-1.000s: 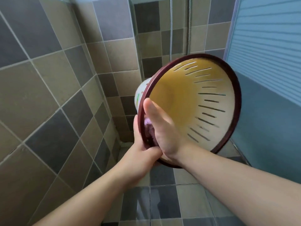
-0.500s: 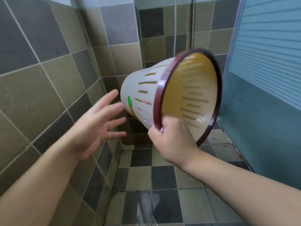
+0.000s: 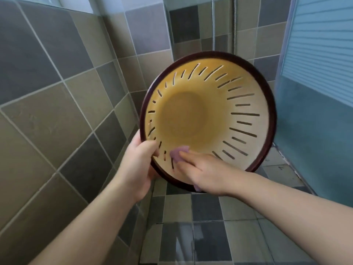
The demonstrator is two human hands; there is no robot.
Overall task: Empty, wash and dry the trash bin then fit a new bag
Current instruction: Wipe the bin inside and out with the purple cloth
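The cream slotted plastic trash bin with a dark red rim [image 3: 248,104] was held up, mouth toward the camera. The left hand [image 3: 136,165] clasped its lower-left rim, thumb inside. Just right of that grasp, the right hand [image 3: 208,173] pressed a small purple cloth [image 3: 178,153] against the inner wall.

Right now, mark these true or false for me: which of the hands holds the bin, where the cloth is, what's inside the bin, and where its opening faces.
1. The left hand grips the trash bin at its dark rim. True.
2. The right hand presses a purple cloth on the bin's inner wall. True.
3. The bin holds rubbish. False: the inside shows bare.
4. The bin's opening faces the floor. False: it faces the camera.
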